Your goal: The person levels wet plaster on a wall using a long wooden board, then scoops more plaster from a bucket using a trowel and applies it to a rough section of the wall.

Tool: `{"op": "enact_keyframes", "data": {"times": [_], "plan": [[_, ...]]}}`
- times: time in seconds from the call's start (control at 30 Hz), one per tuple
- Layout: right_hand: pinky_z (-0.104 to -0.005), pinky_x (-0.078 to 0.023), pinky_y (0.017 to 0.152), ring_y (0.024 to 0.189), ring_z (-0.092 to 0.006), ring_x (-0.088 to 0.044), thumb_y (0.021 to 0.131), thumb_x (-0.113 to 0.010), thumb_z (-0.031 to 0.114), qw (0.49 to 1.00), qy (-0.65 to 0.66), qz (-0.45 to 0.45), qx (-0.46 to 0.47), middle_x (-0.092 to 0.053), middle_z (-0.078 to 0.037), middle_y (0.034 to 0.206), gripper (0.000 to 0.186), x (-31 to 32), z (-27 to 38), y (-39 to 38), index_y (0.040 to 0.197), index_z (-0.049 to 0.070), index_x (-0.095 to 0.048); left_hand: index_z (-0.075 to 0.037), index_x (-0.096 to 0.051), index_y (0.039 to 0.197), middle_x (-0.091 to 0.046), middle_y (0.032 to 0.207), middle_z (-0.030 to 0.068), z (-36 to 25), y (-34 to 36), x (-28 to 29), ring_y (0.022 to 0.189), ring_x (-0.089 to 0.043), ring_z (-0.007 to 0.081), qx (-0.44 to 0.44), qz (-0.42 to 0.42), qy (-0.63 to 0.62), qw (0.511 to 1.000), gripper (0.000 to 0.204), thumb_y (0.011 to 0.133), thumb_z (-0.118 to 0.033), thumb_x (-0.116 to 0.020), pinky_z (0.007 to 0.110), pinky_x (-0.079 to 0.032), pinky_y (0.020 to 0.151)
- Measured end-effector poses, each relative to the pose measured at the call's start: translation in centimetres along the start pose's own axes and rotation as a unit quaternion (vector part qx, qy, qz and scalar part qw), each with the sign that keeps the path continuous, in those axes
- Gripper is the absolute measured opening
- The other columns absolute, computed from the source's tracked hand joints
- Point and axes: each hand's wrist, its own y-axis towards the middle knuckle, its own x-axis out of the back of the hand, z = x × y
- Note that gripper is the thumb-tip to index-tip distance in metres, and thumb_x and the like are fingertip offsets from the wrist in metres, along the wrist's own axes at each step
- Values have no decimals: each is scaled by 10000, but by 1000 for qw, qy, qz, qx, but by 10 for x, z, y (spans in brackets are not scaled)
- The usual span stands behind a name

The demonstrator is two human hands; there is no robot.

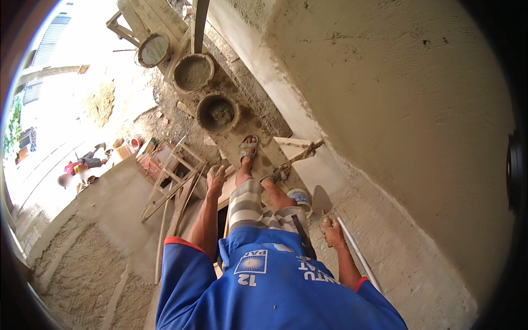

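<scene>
I stand in sandals on a mortar-stained plank [259, 151]. My right hand [333, 232] grips a trowel [322, 202] by its handle, blade forward, near a small white bucket [300, 196]. A long white pole [357, 250] lies just beside that hand. My left hand [216, 177] hangs beside my left leg, empty, fingers loosely apart. Ahead of my feet, a dark tub [231, 113] holds some mortar; beyond it are a fuller tub [193, 71] of mortar and a pan [154, 50] of cloudy liquid.
A plastered wall [396, 110] rises along my right. A wooden frame [170, 181] and boards stand low on my left, above rough concrete [88, 258]. A person in pink [74, 168] is farther left in bright light. An upright timber [199, 25] stands ahead beside the tubs.
</scene>
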Motion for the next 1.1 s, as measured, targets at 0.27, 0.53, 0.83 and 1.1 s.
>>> {"op": "enact_keyframes", "data": {"times": [0.27, 0.53, 0.83, 1.1], "plan": [[-282, -476, 408, 508, -134, -553, 856, -607, 183, 986, 90, 107, 94, -546, -49, 721, 323, -1, 37, 26, 1119, 58, -466, 15, -546, 1208, -635, 1029, 124, 3, -43, -98, 835, -635, 208, -59, 129, 0, 990, 425, 912, -279, -625, 326, -531, 673], [-257, -463, 419, 502, -115, -545, 856, -615, 199, 977, 75, 121, 161, -543, -30, 722, 319, -21, 36, 34, 1114, 60, -489, -21, -633, 1072, -679, 917, 136, 8, -103, -174, 858, -634, 212, -70, 212, 12, 975, 446, 857, -411, -653, 328, -488, 756], [-259, -444, 418, 493, -110, -528, 848, -608, 170, 984, 106, 70, 121, -532, -25, 684, 309, -24, -13, 35, 1114, 44, -514, 26, -531, 1200, -637, 1006, 139, -27, -97, -118, 899, -625, 207, 16, 227, -30, 973, 500, 884, -344, -645, 320, -527, 701], [-274, -452, 455, 561, -114, -552, 855, -604, 134, 966, 186, 57, 167, -565, -32, 778, 349, -72, 7, 60, 1178, 39, -512, -25, -581, 1131, -617, 966, 77, -14, -136, -187, 793, -582, 177, 77, 409, 75, 906, 522, 886, -485, -601, 301, -482, 669]]}}
